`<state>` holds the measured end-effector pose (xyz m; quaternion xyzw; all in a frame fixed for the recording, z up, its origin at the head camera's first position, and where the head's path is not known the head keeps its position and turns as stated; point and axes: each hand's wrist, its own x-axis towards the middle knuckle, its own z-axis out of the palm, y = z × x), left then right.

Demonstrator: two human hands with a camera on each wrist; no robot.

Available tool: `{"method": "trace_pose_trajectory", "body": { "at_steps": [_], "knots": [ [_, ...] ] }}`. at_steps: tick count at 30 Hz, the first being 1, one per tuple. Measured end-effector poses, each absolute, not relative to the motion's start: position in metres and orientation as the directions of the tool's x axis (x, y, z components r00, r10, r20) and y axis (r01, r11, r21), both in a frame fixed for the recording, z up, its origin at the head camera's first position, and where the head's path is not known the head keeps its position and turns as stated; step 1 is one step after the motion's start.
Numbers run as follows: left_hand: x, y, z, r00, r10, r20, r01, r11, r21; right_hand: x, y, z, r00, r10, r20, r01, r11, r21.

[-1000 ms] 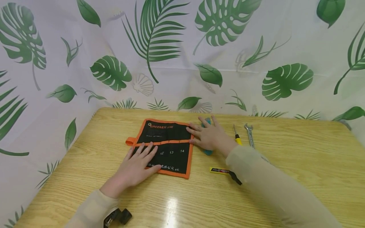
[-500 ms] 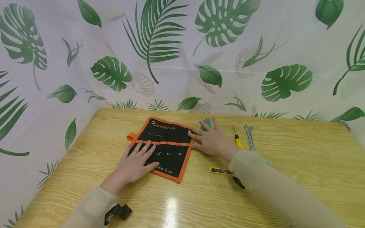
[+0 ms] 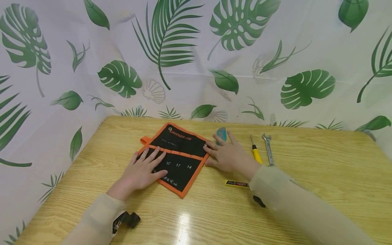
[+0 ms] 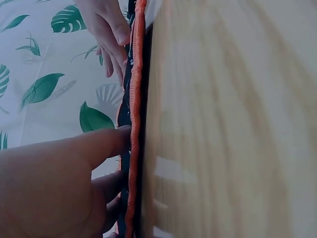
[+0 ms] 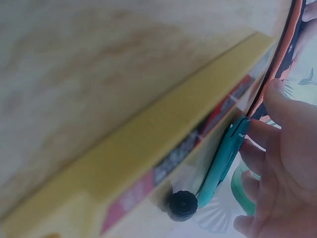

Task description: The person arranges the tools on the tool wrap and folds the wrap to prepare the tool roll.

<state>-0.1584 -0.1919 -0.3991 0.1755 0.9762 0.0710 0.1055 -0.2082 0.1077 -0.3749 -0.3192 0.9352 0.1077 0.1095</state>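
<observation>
A flat black tool pouch (image 3: 179,170) with orange trim and printed numbers lies turned at an angle on the table. My left hand (image 3: 142,172) rests on its lower left part with straight, spread fingers. At the pouch's right edge, the fingertips of my right hand (image 3: 228,154) touch the fabric, the fingers extended. Partly under that hand is a teal utility knife (image 3: 221,132), which the right wrist view shows more fully as a slim teal body (image 5: 225,156). From the side, in the left wrist view, the pouch's orange edge (image 4: 136,99) runs past my left thumb.
Right of my right hand lie a yellow-handled screwdriver (image 3: 256,154) and an open-ended wrench (image 3: 268,148). A yellow tool with a red and black label (image 3: 236,183) is partly covered by my right sleeve. A leaf-print cloth (image 3: 183,61) hangs behind the wooden table (image 3: 214,217).
The pouch has turned clockwise under my hands, its top edge shifting right and its lower right corner swinging left. My right hand has moved slightly nearer, showing more of the teal utility knife.
</observation>
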Motion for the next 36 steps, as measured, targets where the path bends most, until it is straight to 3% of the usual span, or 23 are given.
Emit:
{"method": "trace_pose_trajectory", "body": {
  "at_steps": [11,36],
  "knots": [
    [-0.166,-0.194,-0.395,-0.919,0.331,-0.216,0.3,0.94,0.165,-0.197,0.113,-0.378,-0.748,-0.614,-0.252,-0.653,0.749,0.115],
    [-0.181,-0.205,-0.39,-0.924,0.299,-0.236,0.269,0.951,0.152,-0.169,0.116,-0.377,-0.695,-0.669,-0.263,-0.683,0.728,-0.049]
  ]
}}
